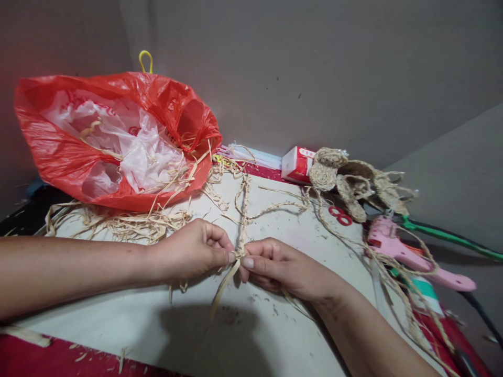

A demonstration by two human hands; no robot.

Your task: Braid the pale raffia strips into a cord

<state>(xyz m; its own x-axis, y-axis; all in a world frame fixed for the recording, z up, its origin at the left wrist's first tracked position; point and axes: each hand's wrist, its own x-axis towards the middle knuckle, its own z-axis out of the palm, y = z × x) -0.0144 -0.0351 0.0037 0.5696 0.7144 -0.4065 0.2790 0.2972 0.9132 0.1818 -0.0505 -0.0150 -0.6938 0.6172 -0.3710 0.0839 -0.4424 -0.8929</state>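
Note:
A braided straw cord (244, 209) runs from the back of the white board down to my hands. My left hand (198, 245) pinches the cord's near end between thumb and fingers. Right beside it, my right hand (271, 262) is closed on the same end, thumb on top. A loose flat straw strand (223, 288) hangs from the pinch toward me. More strand shows below my right hand, partly hidden by it. Loose straw strips (145, 224) lie in a heap behind my left forearm.
An open red plastic bag (113, 196) holding white plastic and straw stands back left. Back right are a red-and-white box (296, 163), coiled straw pieces (324, 177), red scissors handles (340, 215) and a pink glue gun (408, 255). Cords trail along the right of the white board (314, 340).

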